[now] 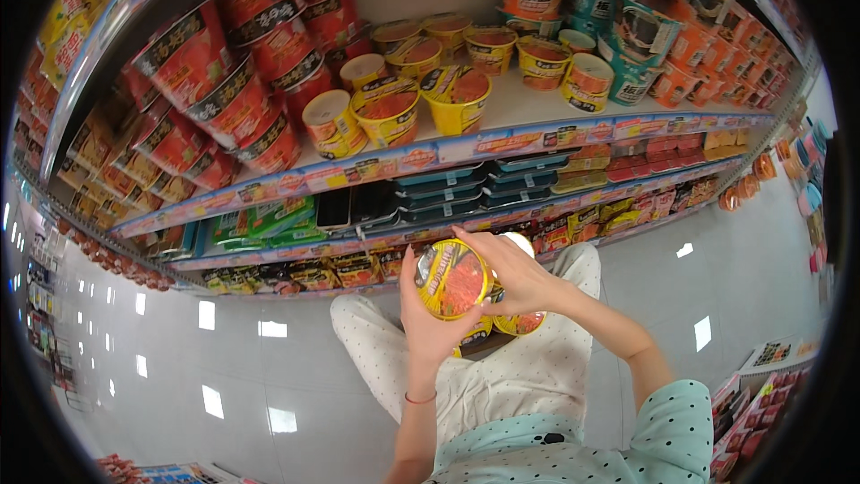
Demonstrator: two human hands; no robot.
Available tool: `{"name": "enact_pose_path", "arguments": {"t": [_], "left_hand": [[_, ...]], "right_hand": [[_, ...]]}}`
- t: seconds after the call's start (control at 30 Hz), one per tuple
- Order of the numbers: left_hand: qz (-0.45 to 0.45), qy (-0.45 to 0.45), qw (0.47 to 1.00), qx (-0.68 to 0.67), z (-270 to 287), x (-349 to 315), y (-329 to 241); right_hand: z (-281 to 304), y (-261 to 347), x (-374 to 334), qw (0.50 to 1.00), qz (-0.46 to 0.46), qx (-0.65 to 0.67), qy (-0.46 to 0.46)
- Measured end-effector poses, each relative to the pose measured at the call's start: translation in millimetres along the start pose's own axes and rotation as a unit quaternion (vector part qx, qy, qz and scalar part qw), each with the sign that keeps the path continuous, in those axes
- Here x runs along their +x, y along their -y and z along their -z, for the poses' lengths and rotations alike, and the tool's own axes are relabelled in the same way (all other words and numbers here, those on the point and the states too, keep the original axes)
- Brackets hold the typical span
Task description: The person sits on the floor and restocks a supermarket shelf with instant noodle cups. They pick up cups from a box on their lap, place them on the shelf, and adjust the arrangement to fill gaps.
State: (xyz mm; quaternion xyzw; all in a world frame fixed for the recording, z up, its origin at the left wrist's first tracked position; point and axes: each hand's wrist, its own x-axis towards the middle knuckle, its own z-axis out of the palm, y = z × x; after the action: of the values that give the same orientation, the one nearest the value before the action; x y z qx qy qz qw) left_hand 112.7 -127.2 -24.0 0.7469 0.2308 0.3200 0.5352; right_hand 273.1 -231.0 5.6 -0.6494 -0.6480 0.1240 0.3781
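Over my lap, a yellow cup of instant noodles [454,280] with a printed lid is held between both hands, lid facing up. My left hand [430,327] wraps its left and near side. From the right, my right hand [515,273] curls around it, fingertips at the far rim and thumb near the close side. Below, partly covered by my hands, is another yellow noodle cup [520,322]; a brown edge [488,343] shows beside it. A white round lid or base [520,243] peeks out behind my right hand; what it belongs to is hidden.
Ahead stands a shelf [358,175]. Its upper board carries several yellow noodle cups [457,99], stacked red noodle tubs [224,90] at left and teal and orange tubs [636,36] at right. Dark trays [439,193] and packets fill lower boards. Another display [761,412] stands at lower right.
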Motion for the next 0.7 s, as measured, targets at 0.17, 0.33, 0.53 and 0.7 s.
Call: {"name": "enact_pose_path", "arguments": {"t": [0.17, 0.33, 0.53, 0.7], "left_hand": [[-0.077, 0.002, 0.997, -0.030, -12, -1, -12], [-0.042, -0.002, 0.997, -0.062, -3, -6, 3], [0.006, -0.005, 0.995, -0.096, -2, -14, 3], [-0.010, -0.008, 0.999, -0.034, 8, -15, 9]], "right_hand": [[25, -13, -9, 0.997, 0.051, -0.045, -0.035], [79, -33, 13, 0.923, 0.069, -0.105, -0.364], [126, -90, 65, 0.875, -0.004, -0.069, -0.480], [145, -109, 89, 0.893, 0.002, -0.127, -0.433]]}}
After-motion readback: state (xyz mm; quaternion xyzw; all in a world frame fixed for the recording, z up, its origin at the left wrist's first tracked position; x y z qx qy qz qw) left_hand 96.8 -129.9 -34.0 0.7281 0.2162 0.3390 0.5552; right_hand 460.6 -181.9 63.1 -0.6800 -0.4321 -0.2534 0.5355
